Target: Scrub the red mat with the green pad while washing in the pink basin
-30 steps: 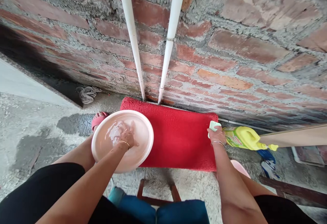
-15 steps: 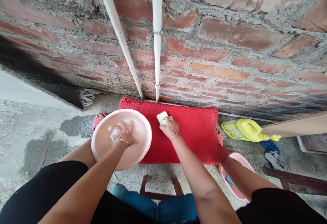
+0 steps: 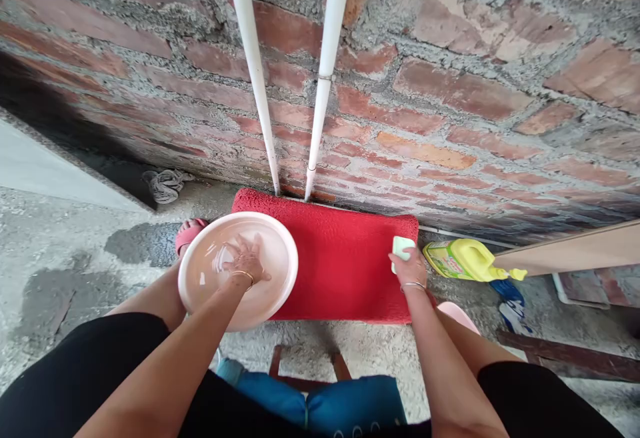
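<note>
My left hand (image 3: 246, 261) is in the water of a pale pink basin (image 3: 289, 245), its fingers spread and nothing visible in them. The basin stands over the left part of a low, rounded block covered in red, towel-like cloth (image 3: 345, 258). Near the cloth's right end, my right hand (image 3: 414, 268) grips what looks like a pale green bar of soap (image 3: 401, 247). The soap is at the cloth; whether it touches the cloth I cannot tell.
A yellow detergent jug (image 3: 463, 259) lies to the right, near a blue and white packet (image 3: 513, 308). Part of a pink tub (image 3: 457, 316) shows behind my right leg. White pipes (image 3: 325, 58) run down the brick wall. A grey rag (image 3: 165, 186) lies at left.
My right hand has moved right with the soap, from the cloth's middle to its right end. My left hand stays in the basin. The view has tilted slightly.
</note>
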Demonstrator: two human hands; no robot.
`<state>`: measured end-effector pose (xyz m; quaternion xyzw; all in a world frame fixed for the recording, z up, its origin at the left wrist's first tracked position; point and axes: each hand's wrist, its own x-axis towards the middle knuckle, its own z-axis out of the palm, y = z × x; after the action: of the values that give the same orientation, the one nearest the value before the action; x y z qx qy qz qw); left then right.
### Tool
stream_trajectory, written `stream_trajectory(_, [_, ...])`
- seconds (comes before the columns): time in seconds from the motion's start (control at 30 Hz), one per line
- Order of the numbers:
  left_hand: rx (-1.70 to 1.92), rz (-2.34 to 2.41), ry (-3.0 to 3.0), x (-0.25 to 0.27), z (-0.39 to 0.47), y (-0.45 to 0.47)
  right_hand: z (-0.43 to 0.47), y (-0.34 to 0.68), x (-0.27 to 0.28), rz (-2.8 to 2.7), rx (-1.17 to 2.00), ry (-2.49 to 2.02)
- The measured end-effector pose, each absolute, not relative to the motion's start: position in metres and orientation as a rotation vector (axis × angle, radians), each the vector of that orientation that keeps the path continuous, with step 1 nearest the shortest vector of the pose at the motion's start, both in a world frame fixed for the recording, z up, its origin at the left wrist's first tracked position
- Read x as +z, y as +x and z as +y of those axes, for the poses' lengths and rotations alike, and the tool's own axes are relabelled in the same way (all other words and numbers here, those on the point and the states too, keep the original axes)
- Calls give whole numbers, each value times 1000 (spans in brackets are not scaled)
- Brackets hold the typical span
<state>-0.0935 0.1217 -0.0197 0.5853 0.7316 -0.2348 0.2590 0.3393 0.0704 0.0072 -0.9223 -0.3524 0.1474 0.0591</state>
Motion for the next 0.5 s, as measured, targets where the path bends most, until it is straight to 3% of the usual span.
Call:
stream_trajectory(0.3, [-641,1950,1592,-26,122,-99,207,120,3,-1957,898,-2155])
stream_trajectory(0.5, [-655,1951,1575,-26,122,-104,223,139,-8,-2113,912,-2102])
